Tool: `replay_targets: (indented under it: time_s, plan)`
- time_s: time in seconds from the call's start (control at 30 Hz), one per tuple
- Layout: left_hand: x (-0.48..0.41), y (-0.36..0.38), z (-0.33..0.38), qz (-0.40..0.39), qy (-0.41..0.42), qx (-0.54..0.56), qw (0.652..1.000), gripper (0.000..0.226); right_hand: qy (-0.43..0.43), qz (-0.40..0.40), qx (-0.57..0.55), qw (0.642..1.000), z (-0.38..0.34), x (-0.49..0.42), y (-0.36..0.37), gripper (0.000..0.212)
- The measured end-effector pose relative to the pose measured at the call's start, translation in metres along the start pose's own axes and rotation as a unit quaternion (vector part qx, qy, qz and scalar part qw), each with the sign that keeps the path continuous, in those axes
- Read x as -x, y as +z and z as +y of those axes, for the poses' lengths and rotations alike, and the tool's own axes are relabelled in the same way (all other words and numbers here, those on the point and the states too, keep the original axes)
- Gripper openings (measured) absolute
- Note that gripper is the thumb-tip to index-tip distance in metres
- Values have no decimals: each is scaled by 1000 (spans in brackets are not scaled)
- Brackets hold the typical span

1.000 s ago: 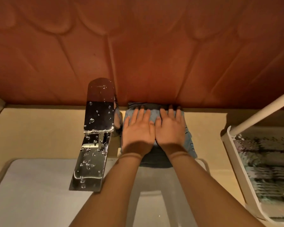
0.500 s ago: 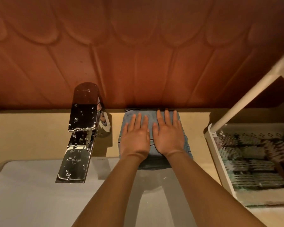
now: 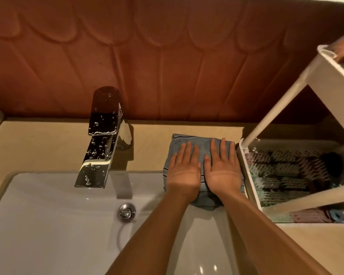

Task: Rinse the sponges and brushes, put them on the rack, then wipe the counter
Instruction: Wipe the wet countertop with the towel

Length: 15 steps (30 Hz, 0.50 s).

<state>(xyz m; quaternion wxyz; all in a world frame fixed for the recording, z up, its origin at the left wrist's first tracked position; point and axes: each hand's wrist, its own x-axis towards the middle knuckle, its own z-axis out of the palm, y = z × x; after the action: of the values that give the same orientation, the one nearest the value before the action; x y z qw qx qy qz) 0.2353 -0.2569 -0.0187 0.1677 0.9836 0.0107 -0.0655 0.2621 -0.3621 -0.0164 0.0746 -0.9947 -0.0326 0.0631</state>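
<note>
Where the beige counter [image 3: 48, 141] runs between basin and rack, a folded blue-grey cloth [image 3: 204, 146] lies flat, its near edge overhanging the sink [image 3: 48, 215] and its right edge just beside the rack's lower tray.

- Left hand [image 3: 184, 169]: palm down on the cloth, fingers straight, grasping nothing.
- Right hand [image 3: 222, 167]: the same beside it, thumbs nearly touching, little finger close to the tray wall.
- Rack [image 3: 249, 175]: white, two tiers on slanted posts. The lower tray holds pink and green sponges [image 3: 282, 171], blurred, and a dark brush [image 3: 330, 163].
- Faucet [image 3: 101, 139]: chrome, beaded with droplets, left of the cloth.
- Drain plug [image 3: 127, 212]: chrome, in the white basin.
- Wall [image 3: 167, 66]: red-brown, scalloped relief.
</note>
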Motion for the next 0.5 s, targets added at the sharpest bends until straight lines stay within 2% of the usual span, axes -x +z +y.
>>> replay_targets:
  time_s: [0.1,0.13,0.2,0.27,0.33,0.4,0.43,0.5]
  plan:
    - [15,0,0,6,21,63,998,55,-8,3,-7,1000,3,13,2,58]
    - [21,-1,-2,25,24,128,991,57,-9,6,-6,1000,3,15,3,60]
    - [41,1,-4,99,9,281,955,54,-8,6,4,1000,4,21,3,67]
    - [63,13,-6,210,-60,341,914,37,-10,-3,23,1000,5,25,4,65]
    - [78,26,-12,256,-207,397,857,25,-13,-4,37,999,6,29,2,65]
    - [81,31,-18,192,-343,513,763,29,-15,4,47,999,6,34,2,67]
    - [80,30,-20,144,-361,566,727,31,-16,7,48,999,7,37,3,67]
    - [75,24,-21,85,-311,627,709,30,-15,10,43,999,8,43,5,67]
